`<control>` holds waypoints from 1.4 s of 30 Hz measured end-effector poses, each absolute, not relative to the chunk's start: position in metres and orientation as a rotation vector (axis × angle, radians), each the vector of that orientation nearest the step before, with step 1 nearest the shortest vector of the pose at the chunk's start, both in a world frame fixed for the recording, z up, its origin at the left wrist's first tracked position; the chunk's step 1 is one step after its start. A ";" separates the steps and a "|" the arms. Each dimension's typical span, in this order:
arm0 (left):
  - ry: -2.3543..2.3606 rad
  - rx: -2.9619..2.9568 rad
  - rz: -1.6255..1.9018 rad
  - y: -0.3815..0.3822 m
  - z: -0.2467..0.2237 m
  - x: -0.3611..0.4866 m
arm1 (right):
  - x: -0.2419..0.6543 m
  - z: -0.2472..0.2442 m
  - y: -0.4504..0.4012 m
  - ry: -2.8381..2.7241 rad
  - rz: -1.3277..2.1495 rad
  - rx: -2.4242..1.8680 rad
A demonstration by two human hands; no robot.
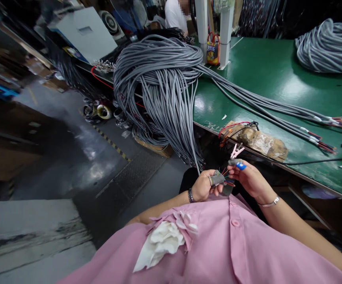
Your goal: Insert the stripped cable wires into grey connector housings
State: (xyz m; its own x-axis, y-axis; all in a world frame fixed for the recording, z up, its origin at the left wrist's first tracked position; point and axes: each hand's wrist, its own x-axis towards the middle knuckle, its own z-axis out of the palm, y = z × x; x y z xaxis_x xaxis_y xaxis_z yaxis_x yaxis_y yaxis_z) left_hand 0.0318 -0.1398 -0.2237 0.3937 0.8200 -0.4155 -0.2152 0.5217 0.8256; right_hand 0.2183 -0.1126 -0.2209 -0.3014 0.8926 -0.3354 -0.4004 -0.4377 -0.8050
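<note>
My left hand (202, 187), with a grey covering on its thumb, is closed around the stripped end of a grey cable. Thin coloured wires (230, 183) fan out from that grip toward the right. Close beside it, my right hand (252, 180) has its thumb and fingers pinched at the wire tips; a blue wrap and a grey covering show on its digits. Just beyond those fingertips is a pink clothes peg (236, 152); whether it touches them I cannot tell. Both hands are in front of my body, below the bench edge.
A big bundle of grey cables (159, 63) drapes over the green bench (265, 79), several ends reaching right. A taped block (259, 142) lies along the edge. A cable coil (330, 47) sits far right. One person (175, 15) is at the back.
</note>
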 end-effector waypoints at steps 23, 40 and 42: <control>0.765 0.618 0.612 -0.092 -0.207 0.060 | 0.200 -0.211 -0.077 -0.512 1.702 -1.003; 0.945 0.825 0.903 -0.128 -0.198 0.064 | 0.212 -0.205 -0.083 -0.679 1.807 -0.920; 0.969 0.834 0.946 -0.128 -0.199 0.067 | 0.212 -0.207 -0.085 -0.689 1.718 -0.983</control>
